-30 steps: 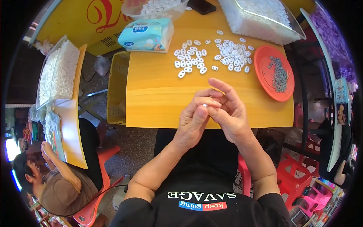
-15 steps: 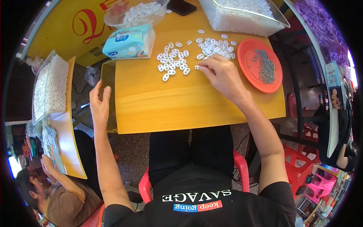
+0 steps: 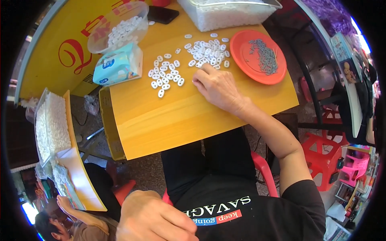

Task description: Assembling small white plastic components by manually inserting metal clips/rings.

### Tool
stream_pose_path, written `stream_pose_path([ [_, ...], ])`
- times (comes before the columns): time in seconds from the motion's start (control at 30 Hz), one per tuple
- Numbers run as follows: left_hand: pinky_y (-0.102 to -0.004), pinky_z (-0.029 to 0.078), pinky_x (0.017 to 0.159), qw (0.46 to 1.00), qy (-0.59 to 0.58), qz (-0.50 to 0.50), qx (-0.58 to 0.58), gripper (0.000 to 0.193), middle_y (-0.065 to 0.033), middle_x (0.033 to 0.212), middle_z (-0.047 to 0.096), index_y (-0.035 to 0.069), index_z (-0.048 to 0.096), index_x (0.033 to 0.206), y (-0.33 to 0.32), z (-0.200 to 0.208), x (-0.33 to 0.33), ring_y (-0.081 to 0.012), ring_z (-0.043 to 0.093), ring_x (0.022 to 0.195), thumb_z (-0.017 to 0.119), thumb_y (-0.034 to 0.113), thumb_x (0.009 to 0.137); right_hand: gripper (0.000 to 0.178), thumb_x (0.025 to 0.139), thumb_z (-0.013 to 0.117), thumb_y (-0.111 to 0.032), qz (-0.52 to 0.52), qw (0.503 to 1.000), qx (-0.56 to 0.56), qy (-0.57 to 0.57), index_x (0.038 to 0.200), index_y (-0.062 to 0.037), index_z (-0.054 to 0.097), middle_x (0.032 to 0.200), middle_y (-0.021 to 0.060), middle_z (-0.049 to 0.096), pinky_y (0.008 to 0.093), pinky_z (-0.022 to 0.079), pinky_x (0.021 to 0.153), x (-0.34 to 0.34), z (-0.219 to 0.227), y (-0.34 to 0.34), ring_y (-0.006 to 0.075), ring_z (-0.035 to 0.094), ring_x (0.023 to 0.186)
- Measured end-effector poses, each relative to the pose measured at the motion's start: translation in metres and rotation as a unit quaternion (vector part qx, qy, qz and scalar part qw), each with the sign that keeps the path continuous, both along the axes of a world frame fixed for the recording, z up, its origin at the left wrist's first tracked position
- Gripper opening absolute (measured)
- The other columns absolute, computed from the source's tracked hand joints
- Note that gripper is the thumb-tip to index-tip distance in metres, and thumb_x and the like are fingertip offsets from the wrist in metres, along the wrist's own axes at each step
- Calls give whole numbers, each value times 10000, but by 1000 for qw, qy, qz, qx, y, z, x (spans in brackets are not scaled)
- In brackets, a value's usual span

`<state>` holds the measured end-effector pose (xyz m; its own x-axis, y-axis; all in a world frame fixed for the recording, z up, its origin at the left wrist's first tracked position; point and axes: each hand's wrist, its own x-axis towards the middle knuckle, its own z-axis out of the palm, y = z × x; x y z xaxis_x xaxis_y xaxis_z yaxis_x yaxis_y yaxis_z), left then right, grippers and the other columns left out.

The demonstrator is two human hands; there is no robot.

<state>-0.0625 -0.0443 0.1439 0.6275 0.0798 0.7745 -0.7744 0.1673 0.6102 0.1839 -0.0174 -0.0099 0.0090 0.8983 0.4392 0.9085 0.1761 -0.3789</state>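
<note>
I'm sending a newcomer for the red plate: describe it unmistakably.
Find the yellow table and look to its right side. A round plate lies just right of the loose white ovals. Its red colour and small grey pieces set it apart from them and from the clear tub beyond.

Your site reads as a small assembly workshop. Evidence: on your tabletop (image 3: 161,128), white two-holed pieces (image 3: 165,86) lie in loose groups, near a red plate (image 3: 240,58) of small grey parts (image 3: 266,60). A bin (image 3: 209,23) holds white stock in bulk. At your left, another person (image 3: 90,231) sits by a second table (image 3: 85,178).
</note>
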Motion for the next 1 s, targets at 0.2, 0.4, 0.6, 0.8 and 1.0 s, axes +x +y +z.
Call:
stream_pose_path([
  [0.2, -310, 434, 540, 995, 28, -80, -48, 393, -130, 730, 618, 286, 520, 1300, 4, 2, 7, -226, 579, 572, 658, 248, 934, 84, 846, 678, -131, -5, 999, 37, 3, 894, -69, 647, 823, 76, 585, 375, 505, 571, -4, -4, -3, 270, 637, 662],
  [0.4, -300, 419, 539, 991, 6, -115, -70, 276, -121, 742, 622, 249, 581, 1207, 0, -6, 27, -218, 582, 581, 649, 270, 940, 74, 841, 688, -131, -18, 998, 49, -20, 853, -66, 653, 821, 65, 588, 346, 502, 544, 0, -14, -6, 240, 637, 641],
  [0.6, -312, 442, 554, 997, 20, -78, 9, 437, -111, 748, 626, 455, 509, 1319, -6, -16, 37, -225, 595, 603, 618, 240, 955, 66, 833, 691, -123, -17, 997, 68, -16, 841, -74, 648, 822, 57, 594, 343, 501, 531, 0, -18, -5, 233, 635, 626],
  [0.8, -327, 480, 567, 997, 55, -26, 45, 565, -120, 773, 641, 532, 384, 1385, -16, -13, 40, -238, 601, 591, 604, 232, 960, 65, 821, 691, -123, -17, 997, 78, -18, 835, -82, 643, 810, 54, 592, 340, 506, 527, 4, -18, -3, 232, 632, 618],
  [1.0, -318, 484, 528, 996, 29, 45, 78, 700, -121, 807, 656, 584, 258, 1440, -19, -24, 44, -228, 598, 584, 604, 212, 960, 77, 818, 681, -123, -19, 995, 99, -17, 804, -76, 622, 776, 66, 571, 347, 506, 518, 1, -24, -3, 238, 629, 625],
])
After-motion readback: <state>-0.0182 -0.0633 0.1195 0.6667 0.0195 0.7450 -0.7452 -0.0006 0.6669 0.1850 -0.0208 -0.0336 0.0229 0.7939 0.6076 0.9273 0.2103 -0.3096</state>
